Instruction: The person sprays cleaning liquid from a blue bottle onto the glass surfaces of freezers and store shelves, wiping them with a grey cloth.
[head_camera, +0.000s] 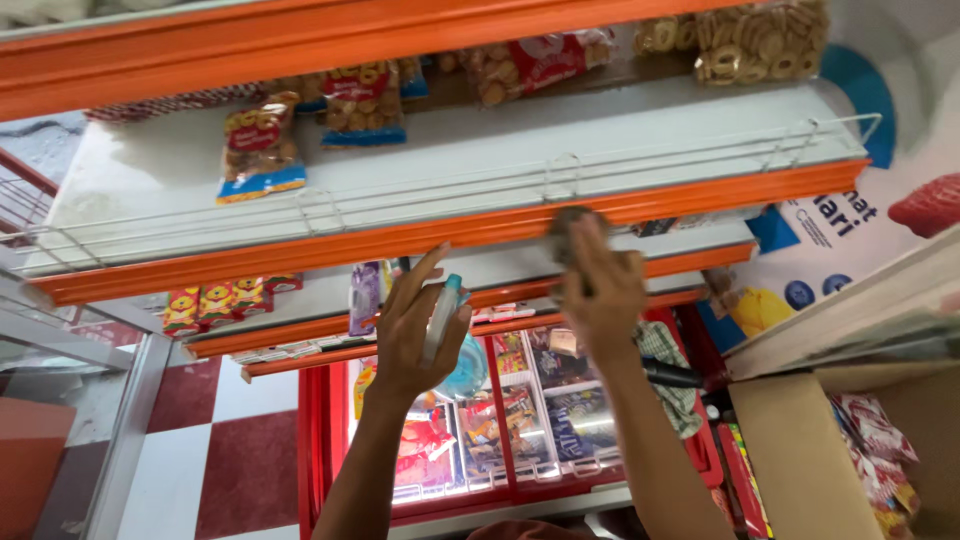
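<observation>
Right hand (598, 285) presses a cloth (572, 228) flat vs. orange shelf edge (420, 232); left hand (418, 325), just below-left, grips spray bottle (445, 318) upright.

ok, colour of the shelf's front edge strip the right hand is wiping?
Orange, on the shelf edge strip under the right hand; head view shows it.

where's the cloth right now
In the head view the cloth is just right of centre, pressed by the right hand against the orange front edge of the shelf, while the left hand holds a spray bottle beside it.
</observation>
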